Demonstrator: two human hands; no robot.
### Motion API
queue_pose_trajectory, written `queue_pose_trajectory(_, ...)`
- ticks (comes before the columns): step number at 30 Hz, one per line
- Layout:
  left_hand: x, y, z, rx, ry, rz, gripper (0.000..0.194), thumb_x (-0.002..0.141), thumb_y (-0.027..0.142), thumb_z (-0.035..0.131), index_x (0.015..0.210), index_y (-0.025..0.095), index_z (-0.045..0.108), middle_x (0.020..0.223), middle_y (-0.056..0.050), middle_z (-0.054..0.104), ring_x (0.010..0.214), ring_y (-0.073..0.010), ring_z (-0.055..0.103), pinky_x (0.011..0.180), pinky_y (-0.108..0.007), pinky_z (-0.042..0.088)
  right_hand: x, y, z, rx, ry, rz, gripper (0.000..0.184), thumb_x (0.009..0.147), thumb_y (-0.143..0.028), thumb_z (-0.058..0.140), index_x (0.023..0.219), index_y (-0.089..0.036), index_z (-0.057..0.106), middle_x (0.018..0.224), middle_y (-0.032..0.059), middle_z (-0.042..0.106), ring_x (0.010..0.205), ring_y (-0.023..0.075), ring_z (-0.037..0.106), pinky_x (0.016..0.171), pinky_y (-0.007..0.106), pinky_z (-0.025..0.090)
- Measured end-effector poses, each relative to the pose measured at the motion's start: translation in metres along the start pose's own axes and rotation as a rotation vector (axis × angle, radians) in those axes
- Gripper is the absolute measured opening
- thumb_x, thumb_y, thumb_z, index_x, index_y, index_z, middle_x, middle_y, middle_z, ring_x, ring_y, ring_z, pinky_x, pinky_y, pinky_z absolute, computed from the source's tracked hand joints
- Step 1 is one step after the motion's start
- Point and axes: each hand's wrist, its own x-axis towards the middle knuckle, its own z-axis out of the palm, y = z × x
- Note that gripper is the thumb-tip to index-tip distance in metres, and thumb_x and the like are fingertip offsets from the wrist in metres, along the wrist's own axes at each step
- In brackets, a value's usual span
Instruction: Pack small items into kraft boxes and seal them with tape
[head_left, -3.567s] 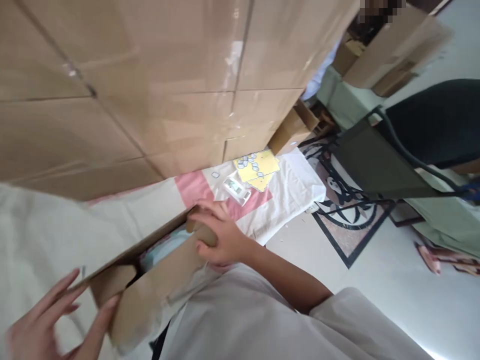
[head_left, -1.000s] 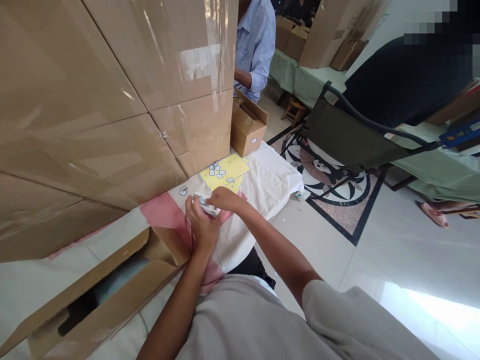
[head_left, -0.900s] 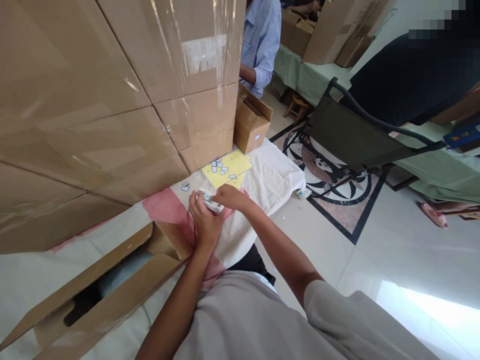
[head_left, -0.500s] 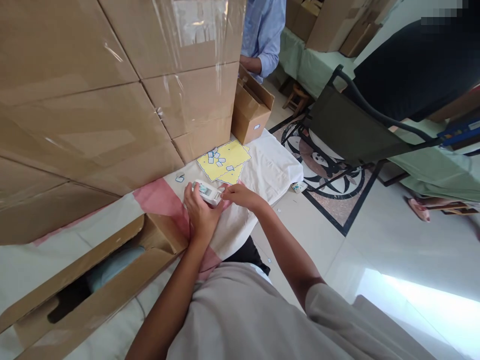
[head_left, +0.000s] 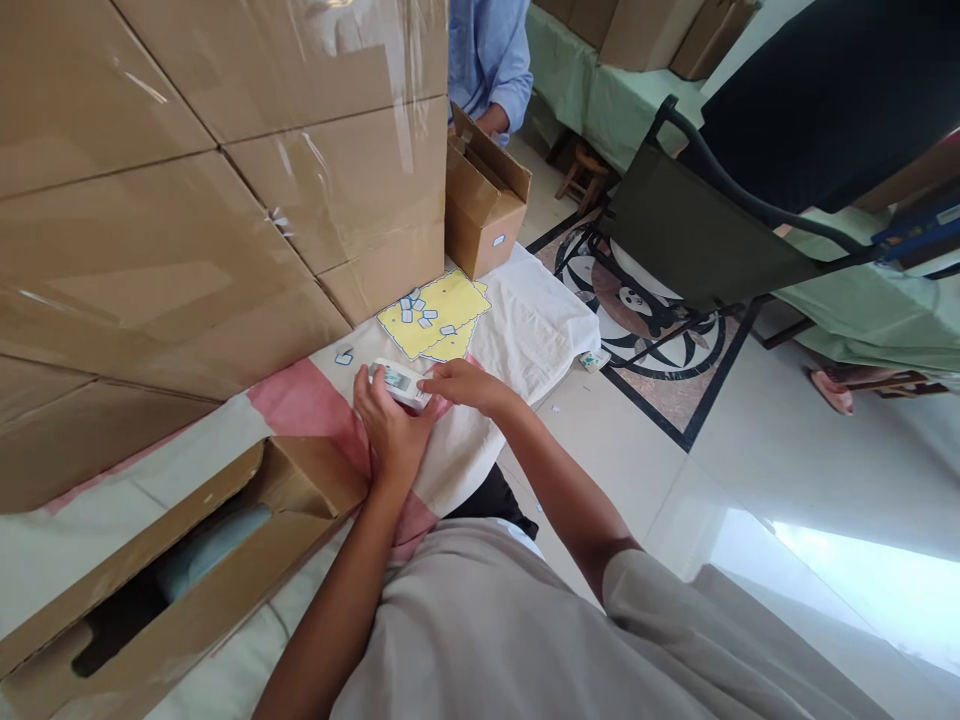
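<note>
My left hand is wrapped round a small white box with a greenish picture on its upper face, held just above the cloth. At the box's right end my right hand has its fingers closed, thumb and fingertips on that end; whether a small label is between them cannot be seen. Beyond the hands lie yellow sheets with wavy edges. Several small white labels with blue borders are scattered on them. One more small label lies on the cloth left of the sheets.
Taped cartons are stacked at the left. A long open carton holds something light blue. At the table's far end stands an open carton, with a person in a blue shirt behind it. A folding chair stands right.
The view has shifted slightly, so the scene sits a little further left. My right fingers have moved in onto the right end of the white box, which stays in my left hand.
</note>
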Motion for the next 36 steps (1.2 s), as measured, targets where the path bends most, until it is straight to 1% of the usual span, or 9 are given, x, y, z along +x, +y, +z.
queue_pose_trajectory(3,0.001,0.0,-0.001,-0.001,-0.006,-0.004,0.099,0.077,0.059,0.08,0.15,0.011,0.034,0.158,-0.027,0.035,0.149,-0.041,0.035,0.123,-0.056,0.032,0.001,0.002,0.002,-0.001,0.016,0.013,0.051,0.091,-0.04,0.068,0.061,-0.019,0.032,0.062,-0.0063,0.036,0.055,0.0055,0.032,0.052,0.022,0.025)
queue_pose_trajectory(6,0.001,0.001,-0.001,0.0,-0.019,-0.016,0.099,0.076,0.058,0.082,0.15,0.012,0.034,0.158,-0.027,0.035,0.149,-0.0418,0.035,0.123,-0.057,0.032,0.002,0.008,0.003,-0.027,0.034,0.049,0.048,0.091,-0.036,0.068,0.06,-0.019,0.036,0.06,-0.0064,0.036,0.055,0.0061,0.032,0.052,0.023,0.024)
queue_pose_trajectory(9,0.0,0.0,-0.001,0.005,-0.011,-0.006,0.093,0.078,0.049,0.082,0.149,0.012,0.035,0.158,-0.027,0.035,0.15,-0.0411,0.034,0.124,-0.057,0.031,0.002,0.014,0.002,-0.056,0.04,0.065,0.044,0.09,-0.034,0.07,0.059,-0.017,0.043,0.059,-0.0058,0.041,0.057,0.0067,0.036,0.054,0.023,0.026)
queue_pose_trajectory(11,0.0,0.0,0.0,0.007,-0.007,0.005,0.092,0.078,0.045,0.081,0.15,0.011,0.035,0.158,-0.027,0.035,0.151,-0.0404,0.033,0.124,-0.057,0.03,0.002,0.017,0.001,-0.066,0.041,0.056,0.046,0.089,-0.035,0.073,0.058,-0.017,0.043,0.059,-0.0061,0.043,0.057,0.0063,0.037,0.054,0.023,0.027)
queue_pose_trajectory(19,0.0,-0.002,0.002,-0.002,-0.002,0.001,0.089,0.078,0.041,0.081,0.15,0.012,0.036,0.158,-0.026,0.035,0.151,-0.0399,0.033,0.124,-0.058,0.03,0.004,0.022,-0.001,-0.082,0.024,0.022,0.047,0.086,-0.044,0.077,0.06,-0.015,0.051,0.064,-0.0028,0.059,0.063,0.0072,0.05,0.059,0.021,0.034)
queue_pose_trajectory(22,-0.001,-0.002,0.002,-0.009,-0.004,-0.002,0.089,0.078,0.04,0.081,0.15,0.013,0.036,0.158,-0.026,0.034,0.15,-0.0408,0.033,0.124,-0.059,0.03,0.004,0.023,0.0,-0.093,0.027,0.015,0.045,0.086,-0.044,0.077,0.061,-0.014,0.054,0.063,-0.0027,0.059,0.062,0.0073,0.051,0.059,0.021,0.035)
queue_pose_trajectory(27,0.0,-0.001,0.001,-0.016,0.004,0.003,0.089,0.078,0.042,0.081,0.149,0.013,0.036,0.157,-0.026,0.035,0.15,-0.041,0.033,0.124,-0.059,0.03,0.004,0.025,0.002,-0.086,0.053,0.014,0.048,0.086,-0.043,0.076,0.059,-0.015,0.048,0.061,-0.0036,0.056,0.06,0.0065,0.049,0.056,0.02,0.034)
queue_pose_trajectory(30,0.0,0.0,0.001,-0.019,0.01,0.005,0.087,0.079,0.044,0.08,0.148,0.012,0.038,0.157,-0.027,0.036,0.15,-0.0415,0.034,0.123,-0.059,0.031,0.003,0.025,0.001,-0.07,0.036,0.022,0.045,0.087,-0.043,0.074,0.061,-0.016,0.05,0.06,-0.0034,0.057,0.057,0.0068,0.049,0.053,0.02,0.034)
queue_pose_trajectory(36,0.0,-0.002,0.002,-0.046,0.024,0.015,0.087,0.079,0.043,0.08,0.148,0.011,0.038,0.157,-0.027,0.036,0.15,-0.0411,0.034,0.123,-0.059,0.031,0.003,0.029,0.002,-0.003,-0.015,-0.018,0.046,0.088,-0.049,0.073,0.063,-0.016,0.052,0.062,-0.0018,0.06,0.058,0.0082,0.056,0.053,0.019,0.043)
